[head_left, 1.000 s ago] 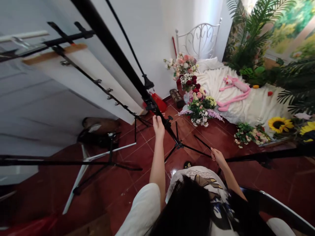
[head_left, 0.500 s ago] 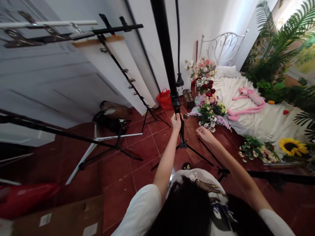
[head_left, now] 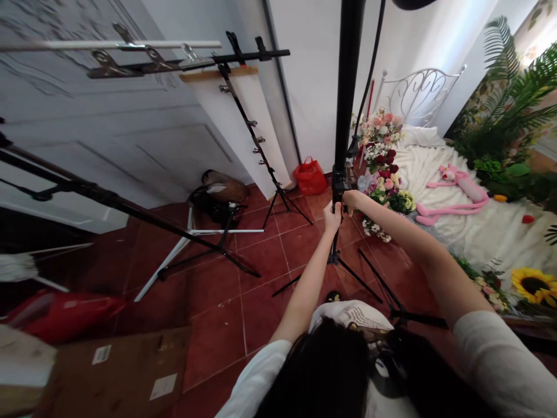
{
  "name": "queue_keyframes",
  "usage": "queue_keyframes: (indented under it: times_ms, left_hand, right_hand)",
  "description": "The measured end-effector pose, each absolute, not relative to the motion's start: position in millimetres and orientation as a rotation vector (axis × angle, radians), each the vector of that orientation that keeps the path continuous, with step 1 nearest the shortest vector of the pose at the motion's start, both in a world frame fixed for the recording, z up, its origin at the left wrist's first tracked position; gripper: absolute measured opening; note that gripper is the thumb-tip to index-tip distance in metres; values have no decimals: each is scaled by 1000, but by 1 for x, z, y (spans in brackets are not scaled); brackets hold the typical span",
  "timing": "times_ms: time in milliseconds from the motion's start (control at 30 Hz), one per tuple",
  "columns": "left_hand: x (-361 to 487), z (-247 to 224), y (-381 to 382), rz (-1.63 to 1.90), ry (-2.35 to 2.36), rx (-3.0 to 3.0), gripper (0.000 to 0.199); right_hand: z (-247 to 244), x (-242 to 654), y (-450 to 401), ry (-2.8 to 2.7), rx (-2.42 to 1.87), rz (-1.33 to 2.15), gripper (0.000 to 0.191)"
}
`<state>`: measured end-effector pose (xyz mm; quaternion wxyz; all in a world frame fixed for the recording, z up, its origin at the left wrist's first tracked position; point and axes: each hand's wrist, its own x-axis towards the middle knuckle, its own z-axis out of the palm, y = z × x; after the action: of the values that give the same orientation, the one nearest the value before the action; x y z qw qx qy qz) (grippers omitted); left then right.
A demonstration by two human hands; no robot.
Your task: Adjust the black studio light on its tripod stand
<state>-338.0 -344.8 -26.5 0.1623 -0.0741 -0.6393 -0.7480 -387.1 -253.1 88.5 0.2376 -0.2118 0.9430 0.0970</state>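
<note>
A tall black light stand (head_left: 348, 87) rises in front of me, its tripod legs spread on the floor. My left hand (head_left: 333, 217) is closed around the pole just below its black collar (head_left: 340, 179). At the right side of that collar, my right hand (head_left: 353, 201) has its fingers bent and closed on the stand's knob, which they mostly hide. A black cable (head_left: 373, 64) hangs beside the pole, with its plug (head_left: 353, 146) just above my right hand.
At left stand a backdrop stand with metal clips (head_left: 256, 139) and another black stand (head_left: 117, 200). A red bag (head_left: 310, 177) sits by the wall. Flowers (head_left: 385, 157) edge a white bed (head_left: 418, 168) at right. Another stand's legs (head_left: 383, 284) lie nearby; a cardboard box (head_left: 126, 371) is lower left.
My right hand has moved left and up, from open air beside the pole onto the collar. My left hand still grips the pole. The view has shifted, moving the scene rightward.
</note>
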Motion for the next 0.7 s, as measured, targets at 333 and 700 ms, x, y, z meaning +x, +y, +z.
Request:
queue_keyframes:
  times_ms: [333, 700]
  left_hand:
    - [-339, -30, -343, -2092, -1829, -205, 69]
    - [-336, -25, -341, -2122, -1795, -204, 69]
  right_hand:
    - [64, -353, -229, 2885, -813, 226, 17]
    - [35, -337, -224, 3087, -681, 98, 33]
